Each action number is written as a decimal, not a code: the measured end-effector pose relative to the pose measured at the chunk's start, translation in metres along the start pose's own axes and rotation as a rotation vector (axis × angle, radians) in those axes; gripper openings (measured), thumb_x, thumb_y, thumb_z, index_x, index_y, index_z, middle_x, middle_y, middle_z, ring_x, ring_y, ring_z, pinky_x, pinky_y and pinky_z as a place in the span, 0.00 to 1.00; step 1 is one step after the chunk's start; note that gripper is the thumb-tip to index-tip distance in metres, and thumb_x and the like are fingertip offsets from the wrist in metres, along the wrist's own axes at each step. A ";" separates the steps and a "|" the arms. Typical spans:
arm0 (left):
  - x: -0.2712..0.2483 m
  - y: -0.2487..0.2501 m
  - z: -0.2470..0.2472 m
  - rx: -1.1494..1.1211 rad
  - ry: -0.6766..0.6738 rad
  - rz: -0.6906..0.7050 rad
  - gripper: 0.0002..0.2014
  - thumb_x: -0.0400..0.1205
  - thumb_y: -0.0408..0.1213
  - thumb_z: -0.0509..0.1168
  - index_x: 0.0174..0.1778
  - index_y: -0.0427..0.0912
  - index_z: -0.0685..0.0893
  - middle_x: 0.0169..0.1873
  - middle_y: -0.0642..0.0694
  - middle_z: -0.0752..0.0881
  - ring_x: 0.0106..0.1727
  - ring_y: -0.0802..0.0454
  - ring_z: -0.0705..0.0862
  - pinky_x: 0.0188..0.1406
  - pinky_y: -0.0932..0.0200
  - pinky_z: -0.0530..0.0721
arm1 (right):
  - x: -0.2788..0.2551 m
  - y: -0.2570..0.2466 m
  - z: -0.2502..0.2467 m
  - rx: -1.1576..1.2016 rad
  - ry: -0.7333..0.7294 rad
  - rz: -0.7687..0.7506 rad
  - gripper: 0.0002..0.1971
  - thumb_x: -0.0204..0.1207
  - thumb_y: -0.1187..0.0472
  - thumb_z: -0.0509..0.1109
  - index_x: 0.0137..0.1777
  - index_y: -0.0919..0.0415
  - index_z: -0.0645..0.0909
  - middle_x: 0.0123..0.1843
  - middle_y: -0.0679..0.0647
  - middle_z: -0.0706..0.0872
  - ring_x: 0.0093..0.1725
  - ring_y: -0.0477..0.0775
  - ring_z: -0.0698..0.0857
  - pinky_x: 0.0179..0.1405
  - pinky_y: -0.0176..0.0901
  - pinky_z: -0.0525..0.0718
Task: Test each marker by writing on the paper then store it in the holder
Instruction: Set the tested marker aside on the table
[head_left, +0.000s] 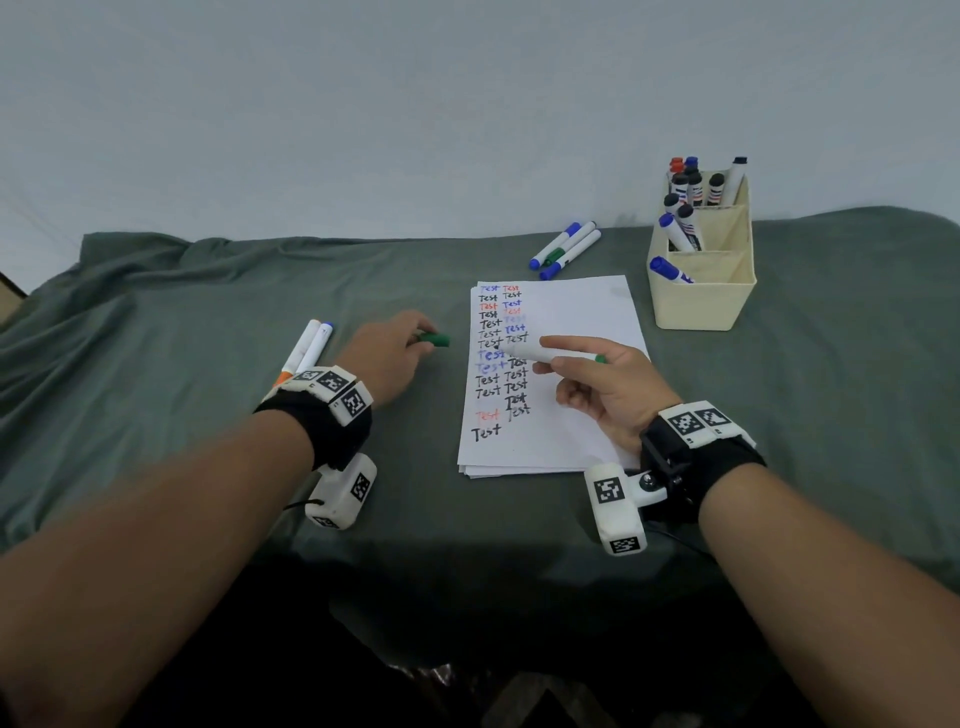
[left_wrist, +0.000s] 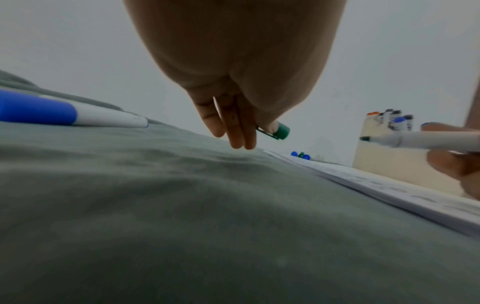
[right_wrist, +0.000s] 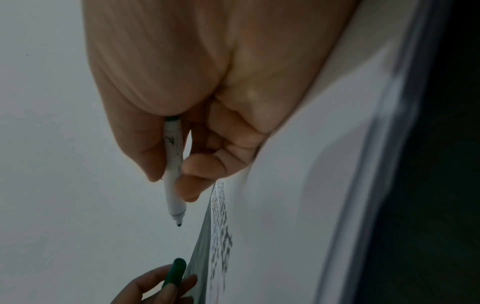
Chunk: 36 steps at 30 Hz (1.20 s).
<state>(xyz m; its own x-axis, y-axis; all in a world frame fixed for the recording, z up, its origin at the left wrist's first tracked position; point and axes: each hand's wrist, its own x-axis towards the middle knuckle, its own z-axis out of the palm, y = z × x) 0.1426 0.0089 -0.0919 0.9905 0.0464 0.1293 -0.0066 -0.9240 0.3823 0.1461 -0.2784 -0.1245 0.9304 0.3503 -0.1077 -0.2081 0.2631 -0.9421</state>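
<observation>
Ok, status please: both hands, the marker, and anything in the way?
Left hand holds green cap. Right hand grips uncapped marker, tip above paper, not touching. Nothing in the way.

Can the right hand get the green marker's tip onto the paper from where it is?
Probably yes. The right hand holds the uncapped green marker just over the paper; the left hand with the green cap is off to the side.

Open tabletop lies left of the paper, broken only by two markers near the left wrist. Three loose markers lie behind the paper; the holder stands at its right, rear compartments crowded.
</observation>
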 end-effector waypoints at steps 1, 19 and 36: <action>-0.002 0.004 0.000 -0.007 -0.019 0.040 0.11 0.85 0.42 0.65 0.63 0.50 0.82 0.59 0.48 0.87 0.52 0.50 0.82 0.49 0.60 0.72 | 0.000 0.000 0.000 -0.016 -0.013 -0.001 0.11 0.79 0.67 0.76 0.58 0.56 0.92 0.54 0.66 0.92 0.30 0.52 0.83 0.36 0.39 0.86; -0.012 0.039 0.010 0.035 -0.206 0.243 0.09 0.88 0.35 0.56 0.59 0.48 0.79 0.36 0.57 0.81 0.33 0.60 0.76 0.29 0.65 0.67 | -0.003 -0.004 0.010 -0.326 -0.105 -0.054 0.12 0.77 0.56 0.79 0.60 0.45 0.91 0.52 0.57 0.94 0.35 0.52 0.88 0.36 0.38 0.86; 0.015 0.038 0.033 0.311 -0.470 0.048 0.59 0.66 0.83 0.55 0.85 0.57 0.38 0.87 0.46 0.45 0.87 0.40 0.48 0.82 0.34 0.52 | 0.000 0.002 0.002 0.064 0.114 -0.015 0.10 0.83 0.68 0.70 0.61 0.59 0.83 0.45 0.63 0.91 0.32 0.54 0.85 0.39 0.42 0.88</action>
<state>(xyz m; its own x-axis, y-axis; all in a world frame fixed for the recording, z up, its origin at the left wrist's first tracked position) 0.1618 -0.0378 -0.1059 0.9451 -0.1067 -0.3089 -0.0829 -0.9926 0.0890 0.1454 -0.2758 -0.1253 0.9611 0.2425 -0.1324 -0.2092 0.3255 -0.9221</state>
